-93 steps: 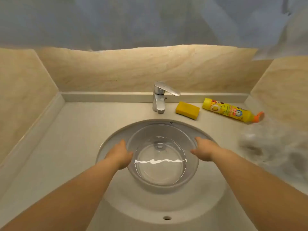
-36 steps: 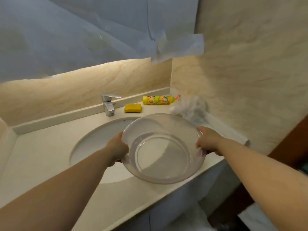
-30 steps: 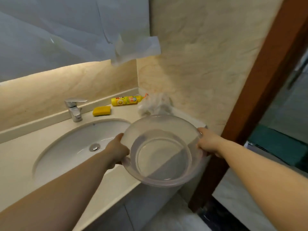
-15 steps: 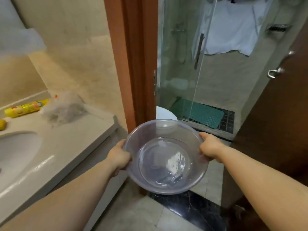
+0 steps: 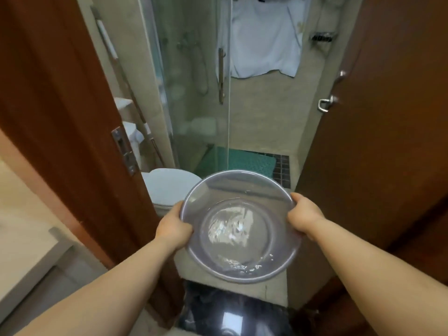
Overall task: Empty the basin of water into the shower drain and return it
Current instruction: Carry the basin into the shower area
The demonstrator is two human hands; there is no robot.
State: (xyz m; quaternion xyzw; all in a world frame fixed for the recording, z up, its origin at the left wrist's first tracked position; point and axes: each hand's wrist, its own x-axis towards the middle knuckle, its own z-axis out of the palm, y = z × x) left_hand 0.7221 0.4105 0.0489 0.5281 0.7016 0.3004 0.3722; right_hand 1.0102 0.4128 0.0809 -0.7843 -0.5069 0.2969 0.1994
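While both hands clamp its rim, the left hand (image 5: 173, 227) on one side and the right hand (image 5: 304, 218) opposite, the round, clear plastic basin (image 5: 240, 226) hangs level in the wooden doorway, shallow water (image 5: 232, 229) glinting in its bottom, toilet lid (image 5: 167, 185) just beyond.

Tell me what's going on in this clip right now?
A person holds a clear basin by its rim, left hand on one side, right hand on the other. There is shallow water in it, not yet poured out. They stand in a wooden doorway, facing a glass shower with a green mat on its floor. A toilet sits just left of the basin.
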